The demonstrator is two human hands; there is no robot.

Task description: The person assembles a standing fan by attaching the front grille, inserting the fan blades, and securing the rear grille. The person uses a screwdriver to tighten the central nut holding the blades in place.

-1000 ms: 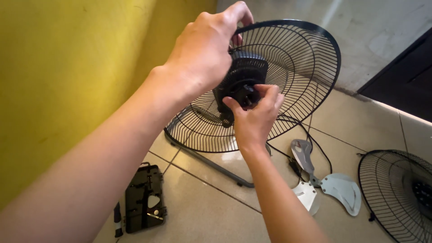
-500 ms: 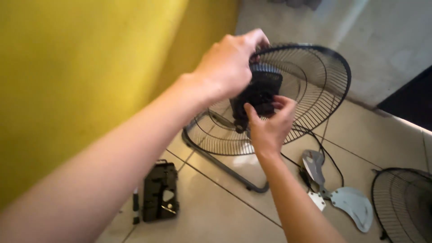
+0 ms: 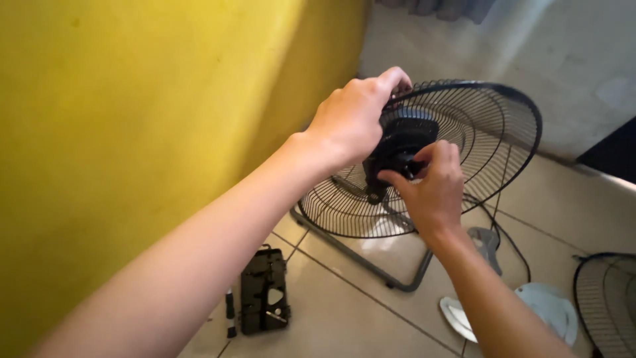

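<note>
A black floor fan stands on the tiles with only its rear wire guard (image 3: 490,139) on, tilted back on a grey metal stand (image 3: 361,255). My left hand (image 3: 354,119) grips the top rim of the guard, just above the black motor housing (image 3: 397,142). My right hand (image 3: 430,185) is closed around the black hub at the front centre of the motor, fingers pinching it; the hub itself is mostly hidden behind the fingers.
A yellow wall runs along the left. On the floor lie a black plastic panel (image 3: 264,299), a small dark screwdriver (image 3: 230,313), the silver fan blade (image 3: 543,308) with the power cord (image 3: 510,232), and the detached front guard (image 3: 606,301) at the right edge.
The view has shifted so the fan sits further right and lower. My right hand has turned on the hub and now covers it more; my left hand keeps its grip on the rim.
</note>
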